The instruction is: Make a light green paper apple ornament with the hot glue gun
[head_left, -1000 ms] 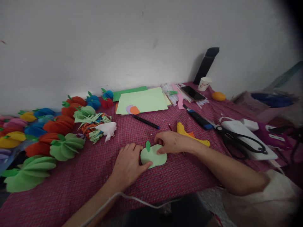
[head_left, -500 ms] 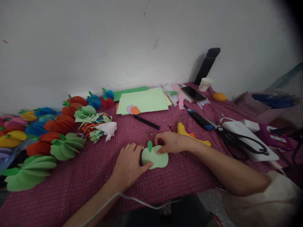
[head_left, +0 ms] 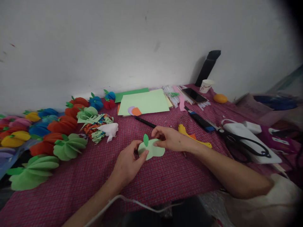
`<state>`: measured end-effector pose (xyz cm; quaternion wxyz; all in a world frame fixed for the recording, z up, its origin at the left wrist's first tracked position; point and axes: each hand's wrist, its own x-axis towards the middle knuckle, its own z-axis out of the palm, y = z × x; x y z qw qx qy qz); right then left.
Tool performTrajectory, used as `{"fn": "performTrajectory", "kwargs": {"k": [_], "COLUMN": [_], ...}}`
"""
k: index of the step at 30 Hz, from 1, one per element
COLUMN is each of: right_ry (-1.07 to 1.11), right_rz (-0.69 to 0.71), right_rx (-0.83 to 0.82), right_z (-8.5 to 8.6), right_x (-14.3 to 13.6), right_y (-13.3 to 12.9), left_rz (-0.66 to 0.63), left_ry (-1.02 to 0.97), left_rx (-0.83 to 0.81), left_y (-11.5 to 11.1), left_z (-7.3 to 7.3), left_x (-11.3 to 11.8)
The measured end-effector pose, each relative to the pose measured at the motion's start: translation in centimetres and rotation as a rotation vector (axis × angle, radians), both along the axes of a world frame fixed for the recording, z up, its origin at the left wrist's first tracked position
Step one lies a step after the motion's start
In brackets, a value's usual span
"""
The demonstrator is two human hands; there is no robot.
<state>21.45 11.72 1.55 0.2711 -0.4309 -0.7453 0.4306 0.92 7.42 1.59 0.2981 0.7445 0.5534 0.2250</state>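
A pale green paper shape (head_left: 158, 152) with a small dark green leaf (head_left: 146, 140) at its top is between both hands, over the checked cloth. My left hand (head_left: 127, 162) pinches its left edge, thumb on the front and fingers behind. My right hand (head_left: 171, 139) comes in from the right, with thumb and fingertips at the shape's upper right edge; the curled fingers partly hide what they touch. A yellow glue gun (head_left: 194, 137) lies just beyond my right hand.
Colourful paper pumpkins (head_left: 63, 124) and paper scraps (head_left: 98, 126) fill the left side. Green sheets (head_left: 144, 102) and a black pen (head_left: 145, 122) lie behind. To the right are a cutter (head_left: 200, 120), black scissors (head_left: 243, 142), a phone (head_left: 194, 95) and a paper cup (head_left: 206, 85).
The paper shape has moved slightly up and left and now looks tilted. My left hand's fingers have curled round its edge, and my right hand has shifted a little up.
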Motion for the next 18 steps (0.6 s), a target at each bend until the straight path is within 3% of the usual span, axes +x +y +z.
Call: {"fn": "performTrajectory", "kwargs": {"k": [7,13,18], "right_ry": [0.026,-0.064,-0.112], "right_rz": [-0.131,-0.143,-0.091], "right_rx": [0.14,0.264,0.257], "right_z": [-0.4,-0.1,-0.2], "right_x": [-0.1,-0.8,-1.5], "right_y": [0.2,-0.5,-1.1], "left_rz": [0.046,0.026,0.069], "left_ry": [-0.185,-0.075,0.051], "left_rx": [-0.011,-0.024,0.032], "left_y": [0.4,0.2,0.1], "left_z": [-0.2,-0.5,-0.5], "left_x": [-0.2,0.1,0.3]}}
